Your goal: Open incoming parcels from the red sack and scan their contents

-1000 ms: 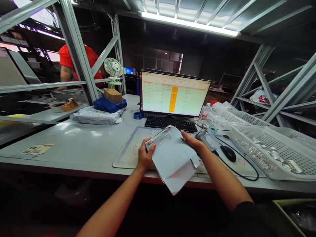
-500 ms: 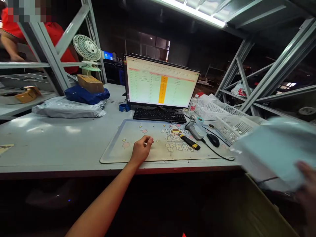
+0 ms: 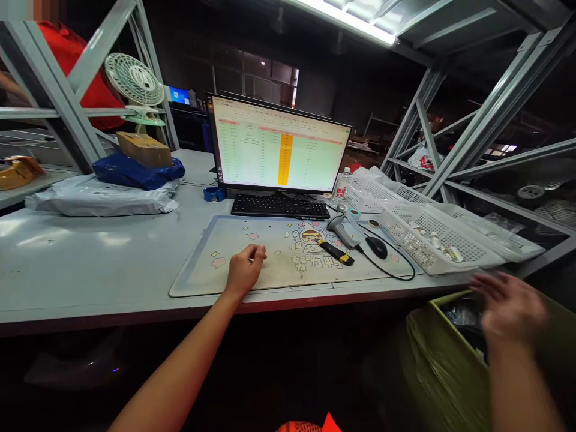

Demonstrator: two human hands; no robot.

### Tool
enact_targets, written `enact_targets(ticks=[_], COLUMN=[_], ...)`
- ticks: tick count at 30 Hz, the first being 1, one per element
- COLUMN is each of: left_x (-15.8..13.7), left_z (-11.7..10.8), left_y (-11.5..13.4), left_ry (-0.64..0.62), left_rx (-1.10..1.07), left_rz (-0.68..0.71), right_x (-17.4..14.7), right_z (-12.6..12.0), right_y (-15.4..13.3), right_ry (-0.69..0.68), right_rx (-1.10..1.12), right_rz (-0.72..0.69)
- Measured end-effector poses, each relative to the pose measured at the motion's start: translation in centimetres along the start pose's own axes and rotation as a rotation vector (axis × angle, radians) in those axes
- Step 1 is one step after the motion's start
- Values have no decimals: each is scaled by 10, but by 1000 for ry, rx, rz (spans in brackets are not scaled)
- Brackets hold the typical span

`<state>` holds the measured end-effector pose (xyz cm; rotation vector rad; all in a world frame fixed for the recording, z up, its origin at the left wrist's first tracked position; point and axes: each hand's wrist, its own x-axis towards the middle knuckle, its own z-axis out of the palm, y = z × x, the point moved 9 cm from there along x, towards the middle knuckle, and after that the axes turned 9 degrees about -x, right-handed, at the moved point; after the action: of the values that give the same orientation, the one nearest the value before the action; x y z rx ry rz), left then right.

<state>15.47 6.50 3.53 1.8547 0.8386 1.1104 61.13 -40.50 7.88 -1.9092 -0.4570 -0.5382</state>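
Note:
My left hand (image 3: 245, 270) rests on the printed desk mat (image 3: 198, 264), fingers curled in and thumb against them; nothing shows in it. My right hand (image 3: 513, 306), blurred by motion, hangs over the green bin (image 3: 423, 342) at the right with its fingers stretched out and holding nothing. Dark and clear plastic lies inside the bin. On the mat to the right of my left hand are a black and yellow utility knife (image 3: 336, 252), a grey barcode scanner (image 3: 344, 232) with its cable, and a black mouse (image 3: 376, 246).
A monitor (image 3: 252, 150) stands behind a black keyboard (image 3: 279, 206). White perforated baskets (image 3: 477, 255) line the right side. At left lie a grey parcel (image 3: 103, 201), a blue parcel (image 3: 135, 173) and a cardboard box (image 3: 144, 148). Metal rack posts (image 3: 54, 96) frame the desk.
The pale plastic package has left my right hand and is out of sight. That hand now appears over the bin. My left hand keeps its pose while the view has shifted right.

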Motion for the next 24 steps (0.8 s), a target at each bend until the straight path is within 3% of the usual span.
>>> enact_targets(ticks=[3, 7, 10, 16, 24], left_x=[3, 7, 8, 7, 1], left_z=[0, 3, 3, 5, 13], left_y=[-8, -17, -19, -19, -14], left_ry=[9, -13, -12, -43, -93], left_rx=[22, 50, 81, 104, 139], left_rz=[-39, -83, -103, -134, -123], right_x=[18, 28, 15, 0, 6], right_z=[71, 190, 248, 291, 305], right_y=[-15, -41, -36, 5, 40], right_ry=[-139, -446, -588, -582, -519], right_rx=[116, -226, -449, -566, -563], right_rz=[18, -236, -390, -406, -444])
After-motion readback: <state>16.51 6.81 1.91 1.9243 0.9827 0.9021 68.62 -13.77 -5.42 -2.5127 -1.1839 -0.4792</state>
